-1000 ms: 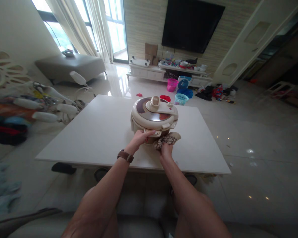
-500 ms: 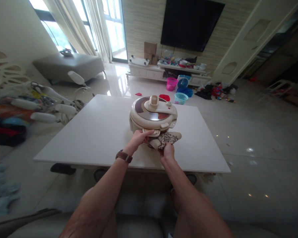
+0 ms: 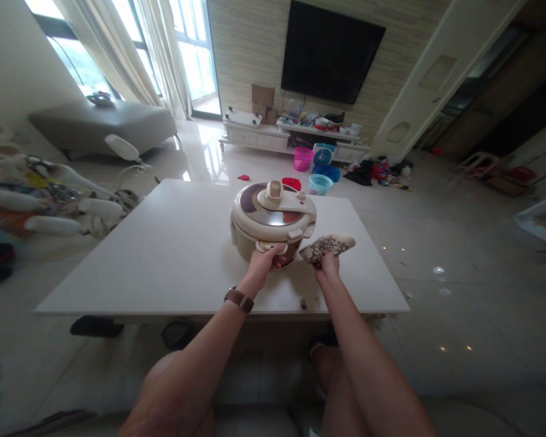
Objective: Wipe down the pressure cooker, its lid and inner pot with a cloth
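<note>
A cream electric pressure cooker (image 3: 273, 218) with a shiny, brown-patterned lid stands on the white table (image 3: 164, 261). My left hand (image 3: 264, 264) grips the handle on the near side of the cooker, thumb on top and fingers curled under. Just right of the cooker, my right hand (image 3: 328, 264) is closed around a bunched beige cloth (image 3: 330, 246) with a dark pattern. The cloth is held apart from the cooker, over the table. A small dark brown spot or scrap (image 3: 303, 304) lies near the table's front edge.
Past the table, a pink basket (image 3: 303, 159) and a light blue basket (image 3: 320, 184) stand on the floor before a cluttered low cabinet (image 3: 255, 136). White lamp-like parts (image 3: 101, 208) rise beside the table's left edge. A grey bench (image 3: 113, 124) is by the window.
My right hand has drawn the cloth away from the cooker's front, to the right. My left hand stays on the handle. The view has shifted slightly.
</note>
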Demonstrator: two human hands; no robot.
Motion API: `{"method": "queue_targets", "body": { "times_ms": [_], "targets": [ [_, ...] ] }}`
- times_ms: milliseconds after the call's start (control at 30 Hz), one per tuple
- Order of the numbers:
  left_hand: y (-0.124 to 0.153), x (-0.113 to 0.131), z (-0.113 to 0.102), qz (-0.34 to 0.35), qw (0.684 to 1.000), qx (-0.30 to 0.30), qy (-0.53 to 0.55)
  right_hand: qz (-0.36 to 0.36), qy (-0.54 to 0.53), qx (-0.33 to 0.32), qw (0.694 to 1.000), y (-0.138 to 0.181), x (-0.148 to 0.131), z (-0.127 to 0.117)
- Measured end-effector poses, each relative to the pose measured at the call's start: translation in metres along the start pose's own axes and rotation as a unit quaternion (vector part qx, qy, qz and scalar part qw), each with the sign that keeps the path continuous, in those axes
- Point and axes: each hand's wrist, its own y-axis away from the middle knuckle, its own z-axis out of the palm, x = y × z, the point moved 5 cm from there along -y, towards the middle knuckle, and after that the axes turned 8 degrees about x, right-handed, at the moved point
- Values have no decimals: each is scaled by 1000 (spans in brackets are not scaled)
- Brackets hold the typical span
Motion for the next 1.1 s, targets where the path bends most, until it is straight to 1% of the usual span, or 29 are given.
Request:
{"method": "queue_targets", "body": {
  "times_ms": [133,233,300,400,467,533,600,667,733,767,800,867,933,1000,1100],
  "targets": [
    [2,2,0,-7,1000,4,7,17,-10,27,999,-26,-9,-12],
    [4,4,-10,-11,1000,3,-1,25,-27,39,999,-35,-15,-20],
    [3,7,-25,-9,1000,2,-1,18,-39,42,998,-36,-20,-23],
    [-5,16,-60,7,1000,11,0,12,-48,30,998,-34,-23,-23],
    [-11,26,-87,31,999,31,1,10,-44,6,999,-32,-21,-19],
    [-16,34,-108,39,998,39,32,-1,-34,-28,999,-28,-16,-12],
    [-16,38,-123,44,993,66,81,-24,-30,-54,998,-23,-10,-5],
    [-11,34,-129,57,984,115,124,-43,-31,-68,996,-17,-5,3],
    [-1,23,-125,71,976,159,131,-48,-33,-76,995,-11,-1,10],
    [4,15,-119,71,976,169,115,-46,-35,-76,995,-9,0,14],
    [9,8,-110,69,980,165,90,-41,-35,-74,996,-7,2,17],
    [17,-5,-85,45,993,103,33,-30,-34,-64,997,-4,5,20],
    [22,-12,-62,33,998,47,6,-18,-28,-57,998,-2,9,22],
    [25,-12,-44,29,1000,10,3,-6,-20,-61,998,-1,12,22],
    [26,-9,-28,18,999,-24,18,14,-16,-63,998,1,15,20]
  ]
}}
